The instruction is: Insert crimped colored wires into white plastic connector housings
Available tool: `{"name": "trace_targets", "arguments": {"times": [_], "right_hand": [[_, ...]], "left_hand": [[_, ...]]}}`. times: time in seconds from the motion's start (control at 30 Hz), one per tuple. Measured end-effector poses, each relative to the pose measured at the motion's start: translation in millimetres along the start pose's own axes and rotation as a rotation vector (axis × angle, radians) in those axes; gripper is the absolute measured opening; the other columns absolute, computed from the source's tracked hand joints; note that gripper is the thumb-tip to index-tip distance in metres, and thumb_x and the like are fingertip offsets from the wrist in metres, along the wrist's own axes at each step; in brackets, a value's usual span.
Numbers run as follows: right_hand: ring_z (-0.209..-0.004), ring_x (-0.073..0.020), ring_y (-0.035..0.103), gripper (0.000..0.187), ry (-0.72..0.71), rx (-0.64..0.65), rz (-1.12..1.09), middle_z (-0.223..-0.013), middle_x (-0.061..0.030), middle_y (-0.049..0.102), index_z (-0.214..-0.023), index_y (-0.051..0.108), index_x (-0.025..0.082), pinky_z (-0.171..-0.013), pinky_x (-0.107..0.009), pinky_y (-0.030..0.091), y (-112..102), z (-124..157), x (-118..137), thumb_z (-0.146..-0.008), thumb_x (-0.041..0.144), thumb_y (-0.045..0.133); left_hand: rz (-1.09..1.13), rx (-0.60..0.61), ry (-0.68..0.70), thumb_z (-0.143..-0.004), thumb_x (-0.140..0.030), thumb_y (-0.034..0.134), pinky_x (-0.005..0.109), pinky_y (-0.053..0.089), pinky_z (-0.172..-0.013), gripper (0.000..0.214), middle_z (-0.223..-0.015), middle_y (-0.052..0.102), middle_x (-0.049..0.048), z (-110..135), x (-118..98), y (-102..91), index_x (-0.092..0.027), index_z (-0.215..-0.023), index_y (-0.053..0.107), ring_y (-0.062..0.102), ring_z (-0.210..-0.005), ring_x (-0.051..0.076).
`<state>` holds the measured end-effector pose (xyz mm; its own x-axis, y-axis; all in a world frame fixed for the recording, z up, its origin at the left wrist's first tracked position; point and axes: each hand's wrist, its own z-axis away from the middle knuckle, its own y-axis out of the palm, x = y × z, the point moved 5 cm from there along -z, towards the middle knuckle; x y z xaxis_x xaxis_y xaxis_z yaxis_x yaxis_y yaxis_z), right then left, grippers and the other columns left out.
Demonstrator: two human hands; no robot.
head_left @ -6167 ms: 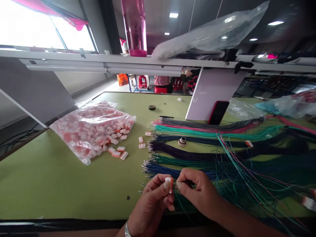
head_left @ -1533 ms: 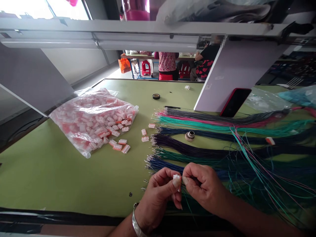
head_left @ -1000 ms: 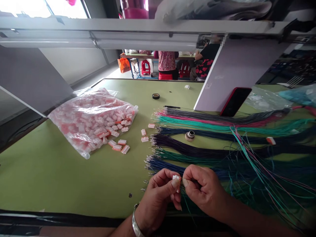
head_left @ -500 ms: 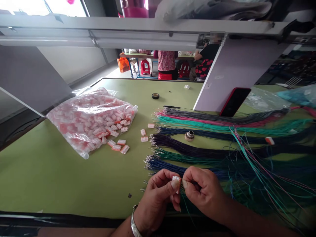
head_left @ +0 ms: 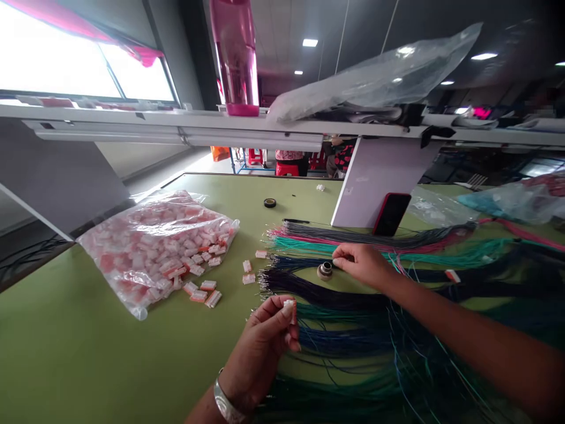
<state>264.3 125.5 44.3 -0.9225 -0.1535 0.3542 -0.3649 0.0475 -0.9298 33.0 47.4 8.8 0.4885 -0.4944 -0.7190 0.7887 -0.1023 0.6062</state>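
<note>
Two bare hands are at work over one green worktop (head_left: 145, 359). The left hand (head_left: 260, 344) pinches one white-and-orange connector (head_left: 291, 312) upright between closed fingers, in front of the wires (head_left: 326, 294). The right hand (head_left: 364, 265) is at the dark blue strands, near one silver ring (head_left: 325, 268); its thumb and forefinger are nearly together, but whether they grip a strand I cannot tell.

Three loose connectors (head_left: 249, 279) lie by the wire tips, four more (head_left: 208, 285) in front of one clear bag (head_left: 145, 229), and one stray connector (head_left: 452, 276) on the wires at right. One black tape roll (head_left: 269, 203) and one phone (head_left: 392, 214) sit farther back.

The bag's connectors overlap too much to count; so do the wires, partly covered by the right forearm and dim at lower right.
</note>
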Motion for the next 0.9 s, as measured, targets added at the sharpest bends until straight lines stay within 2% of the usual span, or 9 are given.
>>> {"name": "trace_targets", "arguments": {"times": [0.13, 0.3, 0.4, 0.53, 0.63, 0.77, 0.9], "right_hand": [[-0.085, -0.0203, 0.064, 0.014, -0.022, 0.023, 0.214, -0.089, -0.0057, 0.069, -0.09, 0.068, 0.017, -0.076, -0.033, 0.048, 11, -44, -19, -0.092, 0.025, 0.057], [-0.096, -0.0193, 0.064, 0.025, -0.138, 0.172, 0.373, -0.114, -0.0073, 0.064, -0.114, 0.061, 0.016, -0.084, -0.04, 0.054, 48, -76, -13, -0.096, 0.033, 0.057], [-0.098, -0.0204, 0.064, 0.027, -0.202, 0.219, 0.425, -0.117, -0.0082, 0.063, -0.117, 0.06, 0.016, -0.084, -0.041, 0.054, 59, -86, -8, -0.095, 0.031, 0.058], [-0.097, -0.0202, 0.064, 0.026, -0.263, 0.202, 0.436, -0.113, -0.0077, 0.064, -0.114, 0.061, 0.015, -0.084, -0.041, 0.054, 56, -87, -11, -0.095, 0.032, 0.058], [-0.091, -0.0186, 0.063, 0.022, -0.285, 0.15, 0.403, -0.103, -0.0053, 0.065, -0.104, 0.063, 0.014, -0.083, -0.04, 0.052, 49, -82, -16, -0.095, 0.033, 0.057], [-0.081, -0.0182, 0.06, 0.013, -0.271, 0.033, 0.296, -0.084, -0.0053, 0.065, -0.087, 0.064, 0.014, -0.078, -0.032, 0.044, 38, -77, -17, -0.09, 0.019, 0.053], [-0.066, -0.0147, 0.054, 0.014, -0.251, -0.051, 0.114, -0.075, -0.002, 0.061, -0.093, 0.062, 0.015, -0.064, -0.026, 0.037, 29, -72, -9, -0.085, 0.017, 0.051]], "left_hand": [[0.036, -0.021, 0.011, -0.075, -0.028, 0.078, 0.018, 0.046, -0.049, 0.023, -0.068, 0.054, -0.0018, -14, 5, -7.1, -0.014, -0.089, 0.065, 0.049, -0.055, 0.007], [0.082, -0.019, -0.035, -0.077, -0.028, 0.076, 0.018, 0.044, -0.05, 0.023, -0.067, 0.052, -0.0019, -22, 10, -18.3, -0.014, -0.091, 0.064, 0.048, -0.055, 0.006], [0.067, -0.015, -0.033, -0.078, -0.028, 0.075, 0.018, 0.043, -0.05, 0.021, -0.068, 0.052, -0.0018, -22, 9, -20.2, -0.015, -0.091, 0.064, 0.048, -0.055, 0.006], [0.059, -0.014, -0.035, -0.08, -0.028, 0.074, 0.018, 0.043, -0.049, 0.02, -0.07, 0.052, -0.0019, -21, 9, -20.8, -0.015, -0.09, 0.064, 0.047, -0.056, 0.006], [0.058, -0.01, -0.038, -0.079, -0.029, 0.075, 0.019, 0.043, -0.049, 0.021, -0.07, 0.051, -0.0017, -21, 10, -21.0, -0.014, -0.091, 0.064, 0.047, -0.056, 0.006], [0.051, -0.009, -0.03, -0.079, -0.029, 0.074, 0.019, 0.043, -0.049, 0.022, -0.071, 0.052, -0.0014, -21, 11, -21.3, -0.014, -0.091, 0.065, 0.047, -0.056, 0.006], [0.067, -0.004, -0.037, -0.078, -0.03, 0.075, 0.019, 0.042, -0.049, 0.022, -0.071, 0.051, -0.0015, -20, 11, -20.7, -0.014, -0.089, 0.064, 0.047, -0.056, 0.006]]}}
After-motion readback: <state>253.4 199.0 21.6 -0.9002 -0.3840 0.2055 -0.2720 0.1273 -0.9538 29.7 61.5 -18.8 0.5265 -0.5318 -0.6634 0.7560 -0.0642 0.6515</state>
